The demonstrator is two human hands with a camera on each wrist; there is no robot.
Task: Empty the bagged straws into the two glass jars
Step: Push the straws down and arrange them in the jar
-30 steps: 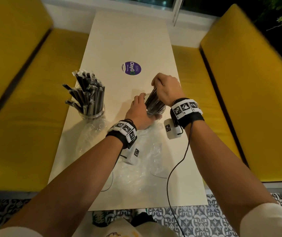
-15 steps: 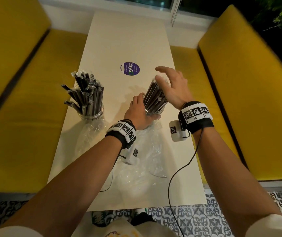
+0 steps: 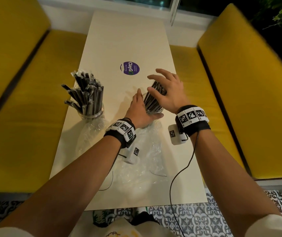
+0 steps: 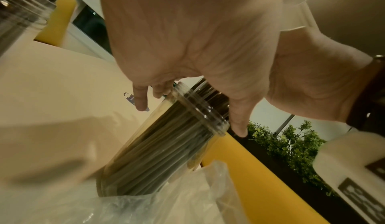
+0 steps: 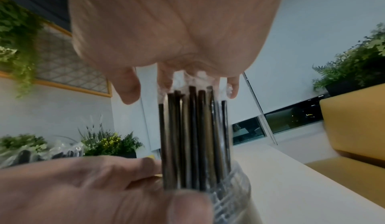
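The right glass jar [image 3: 154,110] stands mid-table, packed with dark straws [image 3: 153,98]. My left hand [image 3: 141,109] grips it from the left, thumb across its front; the left wrist view shows my fingers [image 4: 141,100] at the jar's [image 4: 166,145] rim. Spread wide, my right hand [image 3: 165,86] is just over the straw tops and holds nothing. In the right wrist view its fingers [image 5: 129,89] fan out behind the straw tips [image 5: 193,128]. The left jar [image 3: 91,114] holds wrapped dark straws [image 3: 87,94] and nobody touches it.
Crumpled clear plastic bags [image 3: 136,168] lie on the cream table [image 3: 128,35] under my wrists and by the left jar. A purple round sticker [image 3: 130,68] sits beyond the jars. Yellow benches [image 3: 239,100] flank the table on both sides.
My right hand let go of the straw bundle in the right jar and spread its fingers above it. The left hand stayed on the jar.
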